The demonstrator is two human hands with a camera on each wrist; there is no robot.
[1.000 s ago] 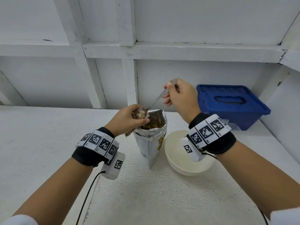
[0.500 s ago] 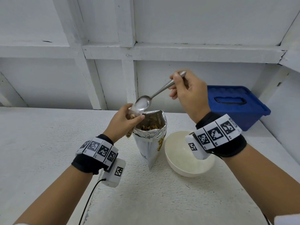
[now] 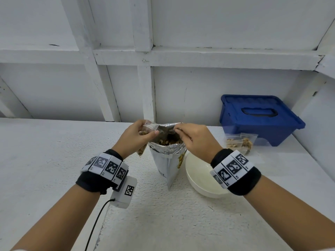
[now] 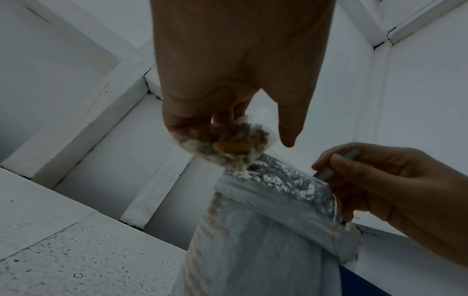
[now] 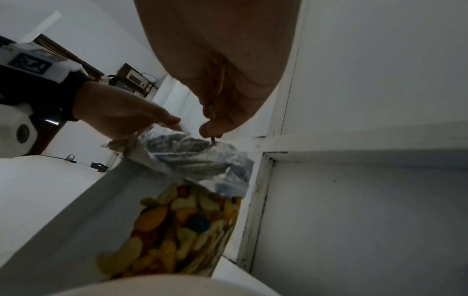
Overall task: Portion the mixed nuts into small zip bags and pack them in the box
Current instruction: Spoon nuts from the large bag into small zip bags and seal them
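L hand pinches small zip bag at foil pouch left rim; R hand clamps spoon handle inside mouth. Bowl touching pouch's right; blue box far right.

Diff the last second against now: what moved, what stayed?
The right hand, gripping the spoon, dropped from above the foil nut bag down into its mouth; the spoon's bowl is now hidden inside. The left hand kept pinching the small zip bag beside the rim. Bowl and blue box unmoved.
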